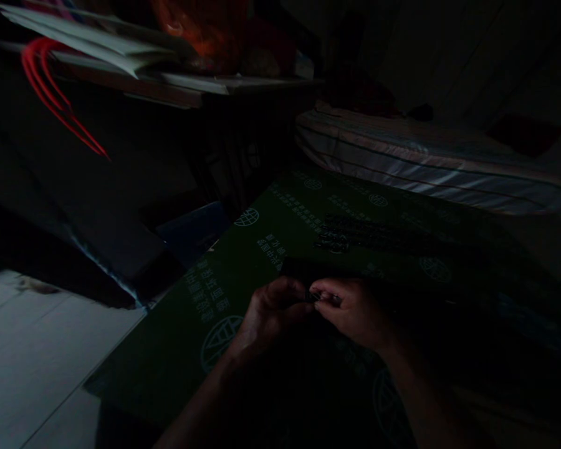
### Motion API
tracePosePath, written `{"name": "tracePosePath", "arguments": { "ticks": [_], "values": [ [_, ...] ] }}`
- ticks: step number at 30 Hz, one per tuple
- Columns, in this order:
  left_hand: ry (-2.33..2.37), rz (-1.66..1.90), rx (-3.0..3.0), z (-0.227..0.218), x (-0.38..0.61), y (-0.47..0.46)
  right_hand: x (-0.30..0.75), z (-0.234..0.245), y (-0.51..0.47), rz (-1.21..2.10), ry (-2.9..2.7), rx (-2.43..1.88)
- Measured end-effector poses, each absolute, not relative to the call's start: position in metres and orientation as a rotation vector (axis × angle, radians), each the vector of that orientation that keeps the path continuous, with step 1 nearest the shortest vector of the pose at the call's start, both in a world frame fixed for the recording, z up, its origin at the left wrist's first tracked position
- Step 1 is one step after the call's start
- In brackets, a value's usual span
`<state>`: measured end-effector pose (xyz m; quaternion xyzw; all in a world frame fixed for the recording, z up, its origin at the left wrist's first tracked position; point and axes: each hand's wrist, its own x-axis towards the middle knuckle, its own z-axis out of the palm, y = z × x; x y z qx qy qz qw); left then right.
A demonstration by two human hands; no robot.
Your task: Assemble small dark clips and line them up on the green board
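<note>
My left hand [273, 308] and my right hand [353, 307] meet over a green printed board [257, 274], fingertips almost touching. Both are closed in a pinch around something small and dark between them; a faint glint shows there, but its kind is too dark to make out. Just behind the hands lies a black flat thing [303, 267], its far side lost in shadow. Farther back on the board rests a bunch of dark, glossy strips [350, 234], lying side by side and stretching to the right.
At the upper left, a table [168, 98] carries papers [93, 40] and an orange bag [201, 28]; red cords [58, 100] hang off its edge. A striped mattress [402, 153] lies beyond the board. Pale floor tiles [32, 355] show at lower left. The right side is very dark.
</note>
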<state>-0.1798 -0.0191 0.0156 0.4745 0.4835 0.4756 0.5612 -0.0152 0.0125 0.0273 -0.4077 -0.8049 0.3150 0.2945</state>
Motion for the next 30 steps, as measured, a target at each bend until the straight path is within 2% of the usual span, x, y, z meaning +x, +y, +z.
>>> {"name": "tracePosePath", "arguments": {
  "ticks": [8, 18, 30],
  "values": [
    [1.189, 1.09, 1.235, 0.016, -0.18, -0.019, -0.012, 0.028, 0.016, 0.728, -2.227, -1.141],
    [1.272, 1.054, 1.432, 0.012, -0.183, -0.017, 0.043, 0.011, 0.081, 0.538, -2.226, -1.61],
    [1.318, 0.953, 1.52, 0.009, -0.185, -0.018, 0.056, -0.013, 0.12, 0.519, -2.217, -1.791]
  ]
}}
